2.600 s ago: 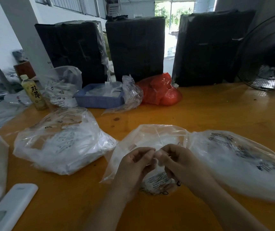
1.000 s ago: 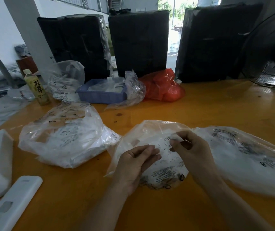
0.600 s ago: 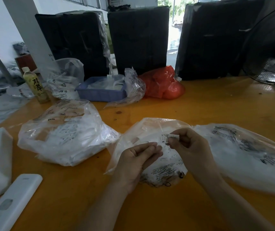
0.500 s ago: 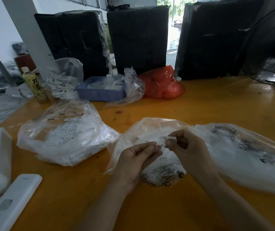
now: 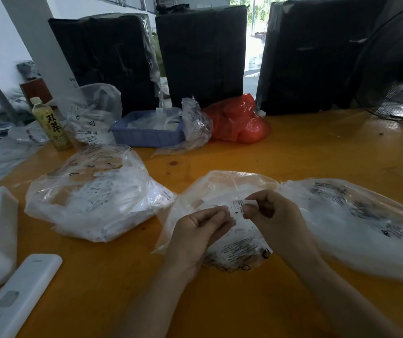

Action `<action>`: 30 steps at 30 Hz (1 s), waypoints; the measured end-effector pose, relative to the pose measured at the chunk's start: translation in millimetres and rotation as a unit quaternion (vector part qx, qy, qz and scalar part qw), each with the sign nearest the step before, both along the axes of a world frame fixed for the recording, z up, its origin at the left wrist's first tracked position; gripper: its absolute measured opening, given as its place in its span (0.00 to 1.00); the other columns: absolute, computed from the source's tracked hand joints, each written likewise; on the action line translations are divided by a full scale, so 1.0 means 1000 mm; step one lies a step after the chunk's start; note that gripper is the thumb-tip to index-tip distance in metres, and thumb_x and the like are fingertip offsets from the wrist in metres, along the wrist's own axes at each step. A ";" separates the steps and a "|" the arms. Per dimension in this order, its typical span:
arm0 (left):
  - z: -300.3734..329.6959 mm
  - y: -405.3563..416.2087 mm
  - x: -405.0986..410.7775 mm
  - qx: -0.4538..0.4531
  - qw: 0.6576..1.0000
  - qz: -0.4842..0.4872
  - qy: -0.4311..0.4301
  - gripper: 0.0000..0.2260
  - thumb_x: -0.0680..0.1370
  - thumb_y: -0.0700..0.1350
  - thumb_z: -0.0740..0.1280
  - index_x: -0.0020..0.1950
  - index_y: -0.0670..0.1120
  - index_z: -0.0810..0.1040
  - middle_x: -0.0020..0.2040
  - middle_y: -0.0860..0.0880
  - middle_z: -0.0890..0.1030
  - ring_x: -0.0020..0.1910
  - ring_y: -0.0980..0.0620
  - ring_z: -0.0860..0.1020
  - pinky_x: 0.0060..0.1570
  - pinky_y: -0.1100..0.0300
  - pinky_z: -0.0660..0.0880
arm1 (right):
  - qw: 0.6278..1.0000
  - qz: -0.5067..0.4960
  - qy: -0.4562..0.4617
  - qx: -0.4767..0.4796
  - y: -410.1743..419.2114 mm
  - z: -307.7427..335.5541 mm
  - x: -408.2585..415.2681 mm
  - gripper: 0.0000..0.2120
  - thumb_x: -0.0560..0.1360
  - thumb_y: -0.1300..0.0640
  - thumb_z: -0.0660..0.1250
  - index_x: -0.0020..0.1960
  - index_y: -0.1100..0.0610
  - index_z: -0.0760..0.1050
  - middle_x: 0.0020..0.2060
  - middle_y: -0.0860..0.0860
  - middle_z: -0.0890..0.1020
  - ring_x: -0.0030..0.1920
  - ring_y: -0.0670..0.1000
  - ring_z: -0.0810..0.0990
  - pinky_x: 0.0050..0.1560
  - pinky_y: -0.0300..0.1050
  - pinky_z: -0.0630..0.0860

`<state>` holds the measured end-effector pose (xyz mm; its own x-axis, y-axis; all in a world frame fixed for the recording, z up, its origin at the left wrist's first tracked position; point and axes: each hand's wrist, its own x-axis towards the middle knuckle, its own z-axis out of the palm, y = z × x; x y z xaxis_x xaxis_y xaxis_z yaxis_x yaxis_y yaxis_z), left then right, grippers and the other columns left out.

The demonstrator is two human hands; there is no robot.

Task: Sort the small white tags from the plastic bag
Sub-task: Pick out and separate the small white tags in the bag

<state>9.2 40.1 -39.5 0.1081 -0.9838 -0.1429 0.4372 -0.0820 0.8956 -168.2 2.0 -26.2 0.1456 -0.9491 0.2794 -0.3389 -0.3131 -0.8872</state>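
Observation:
A small white tag point(image 5: 236, 209) printed with an "S" is held between both hands above a clear plastic bag point(image 5: 222, 189) lying in the middle of the orange table. My right hand point(image 5: 272, 215) pinches the tag's right end with thumb and forefinger. My left hand point(image 5: 201, 226) pinches its left end, fingers curled. The bag under my hands shows printed text near its lower edge. Whether my left hand holds more tags is hidden.
Two more filled plastic bags lie on the table, one at the left point(image 5: 90, 193), one at the right point(image 5: 356, 223). Behind stand a blue tray point(image 5: 146, 135), a red bag point(image 5: 238, 120), a drink bottle point(image 5: 51, 125), black wrapped bales and a fan point(image 5: 395, 69). A white remote point(image 5: 17, 293) lies front left.
My right hand went into the bag, drew out one white tag and carried it left to my left hand, which now pinches its other end.

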 end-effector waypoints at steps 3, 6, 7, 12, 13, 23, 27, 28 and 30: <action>0.000 0.001 0.000 -0.008 0.999 0.006 -0.034 0.12 0.68 0.48 0.79 0.51 0.48 0.91 0.52 0.40 0.88 0.54 0.42 0.88 0.52 0.60 0.84 | 0.997 -0.010 0.069 -0.044 0.001 0.000 0.001 0.05 0.78 0.54 0.72 0.50 0.45 0.79 0.40 0.39 0.83 0.45 0.37 0.81 0.44 0.30 0.77; 0.000 0.002 0.000 -0.013 0.995 0.015 -0.095 0.11 0.71 0.51 0.78 0.51 0.52 0.90 0.51 0.44 0.89 0.52 0.46 0.88 0.51 0.56 0.85 | 0.991 0.014 0.112 -0.075 0.004 0.001 0.002 0.05 0.80 0.54 0.69 0.55 0.49 0.81 0.43 0.37 0.82 0.47 0.36 0.80 0.45 0.29 0.76; 0.001 0.003 0.000 -0.013 0.994 0.019 -0.107 0.10 0.71 0.52 0.77 0.51 0.53 0.90 0.50 0.46 0.89 0.51 0.47 0.88 0.49 0.56 0.85 | 0.989 0.027 0.119 -0.080 0.004 0.001 0.003 0.07 0.81 0.55 0.68 0.57 0.50 0.82 0.44 0.36 0.82 0.48 0.36 0.79 0.45 0.28 0.75; 0.002 0.004 0.001 -0.006 0.993 0.037 -0.113 0.11 0.71 0.52 0.77 0.52 0.52 0.90 0.52 0.49 0.89 0.51 0.47 0.88 0.44 0.57 0.85 | 0.992 0.002 0.092 -0.087 0.007 0.002 0.006 0.13 0.80 0.57 0.69 0.63 0.46 0.78 0.46 0.39 0.80 0.49 0.38 0.78 0.46 0.27 0.74; 0.002 0.004 0.001 -0.004 0.993 0.039 -0.110 0.10 0.71 0.51 0.77 0.51 0.52 0.91 0.52 0.49 0.89 0.50 0.46 0.88 0.43 0.57 0.85 | 0.994 -0.009 0.075 -0.075 0.007 0.001 0.006 0.11 0.79 0.56 0.71 0.60 0.46 0.78 0.45 0.38 0.81 0.49 0.36 0.78 0.46 0.25 0.74; -0.001 0.003 0.002 -0.001 0.992 0.021 -0.121 0.11 0.71 0.53 0.78 0.52 0.54 0.90 0.54 0.57 0.88 0.54 0.53 0.87 0.45 0.57 0.85 | 0.996 0.032 0.073 -0.043 0.007 -0.001 0.007 0.05 0.79 0.53 0.71 0.53 0.45 0.82 0.43 0.36 0.82 0.48 0.35 0.80 0.45 0.27 0.74; -0.001 0.002 0.003 -0.006 0.995 0.012 -0.096 0.15 0.69 0.55 0.79 0.54 0.53 0.90 0.56 0.58 0.88 0.57 0.54 0.86 0.47 0.57 0.85 | 0.992 0.056 0.098 -0.055 0.009 -0.001 0.011 0.06 0.78 0.49 0.71 0.54 0.44 0.82 0.49 0.38 0.79 0.46 0.42 0.80 0.46 0.34 0.77; -0.001 0.001 0.003 -0.008 0.996 0.012 -0.089 0.15 0.68 0.54 0.79 0.54 0.53 0.90 0.56 0.58 0.88 0.57 0.54 0.86 0.47 0.57 0.85 | 0.993 0.051 0.095 -0.054 0.009 -0.001 0.011 0.06 0.78 0.51 0.71 0.54 0.44 0.82 0.49 0.38 0.79 0.46 0.42 0.80 0.47 0.35 0.77; -0.001 0.001 0.004 -0.016 0.997 0.005 -0.074 0.14 0.69 0.51 0.78 0.54 0.54 0.90 0.54 0.53 0.89 0.56 0.51 0.87 0.47 0.59 0.84 | 0.995 0.030 0.077 -0.059 0.009 0.000 0.009 0.06 0.78 0.54 0.72 0.52 0.43 0.81 0.46 0.38 0.81 0.46 0.40 0.80 0.46 0.33 0.77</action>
<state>13.3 41.3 -40.4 0.1356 -0.9864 -0.0928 0.3009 -0.0482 0.9524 -159.3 11.0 -26.4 0.2512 -0.8992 0.3583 -0.4448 -0.4360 -0.7823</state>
